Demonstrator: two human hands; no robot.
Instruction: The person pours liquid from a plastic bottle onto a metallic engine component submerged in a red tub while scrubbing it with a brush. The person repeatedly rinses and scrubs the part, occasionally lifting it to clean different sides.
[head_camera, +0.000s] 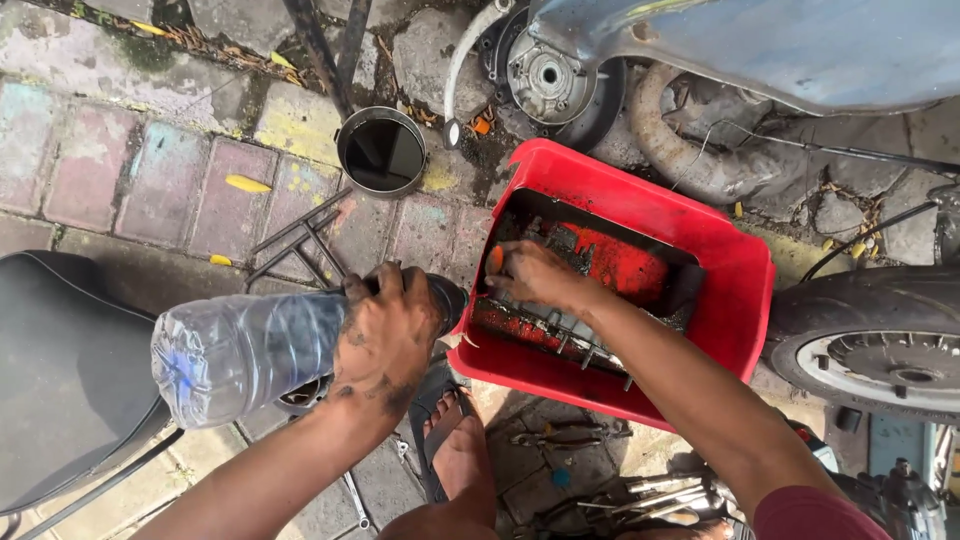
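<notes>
A clear plastic bottle (250, 350) is gripped around its neck end by the left hand (385, 335), the fingers closed on it; the bottle is held tilted, its mouth turned toward the red tub (730, 300). The right hand (535, 275) is placed inside the tub, with fingers curled over an orange object (495, 260) above a dirty metal part (590, 340); how firmly it is clamped cannot be told. A round can of dark liquid (382, 152) is seen on the paving, well apart. Tools (640, 495) are lying near a sandalled foot (460, 455).
</notes>
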